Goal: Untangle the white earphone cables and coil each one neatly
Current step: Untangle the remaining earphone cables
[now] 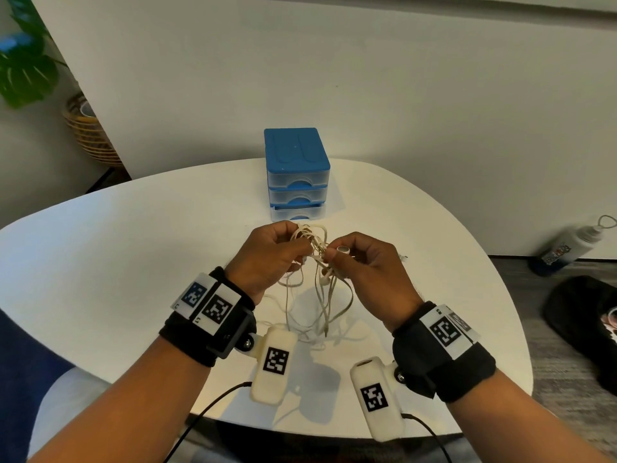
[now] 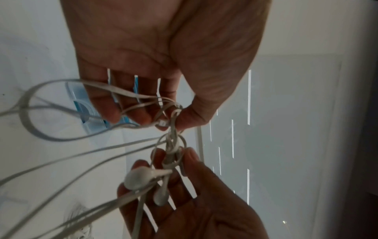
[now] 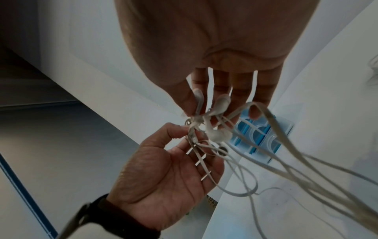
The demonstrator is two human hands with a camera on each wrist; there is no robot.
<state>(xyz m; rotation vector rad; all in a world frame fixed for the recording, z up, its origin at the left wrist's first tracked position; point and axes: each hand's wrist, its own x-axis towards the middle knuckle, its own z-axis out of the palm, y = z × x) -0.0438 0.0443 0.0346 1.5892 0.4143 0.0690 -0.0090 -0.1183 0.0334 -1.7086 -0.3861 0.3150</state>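
Note:
A knot of white earphone cables (image 1: 312, 243) hangs between my two hands above the white table (image 1: 133, 262). My left hand (image 1: 272, 253) pinches the left side of the knot (image 2: 171, 119) between thumb and fingers. My right hand (image 1: 360, 259) pinches the right side, with an earbud (image 1: 343, 250) showing at its fingertips. Two earbuds (image 2: 139, 177) lie against the right hand's fingers (image 3: 216, 100). Loose cable loops (image 1: 320, 309) dangle down to the tabletop below my hands.
A small blue three-drawer plastic organiser (image 1: 296, 172) stands at the table's far edge, just behind my hands. A bottle (image 1: 567, 248) and a dark bag (image 1: 587, 329) lie on the floor to the right. A wicker basket (image 1: 88, 132) and plant (image 1: 26, 61) stand far left.

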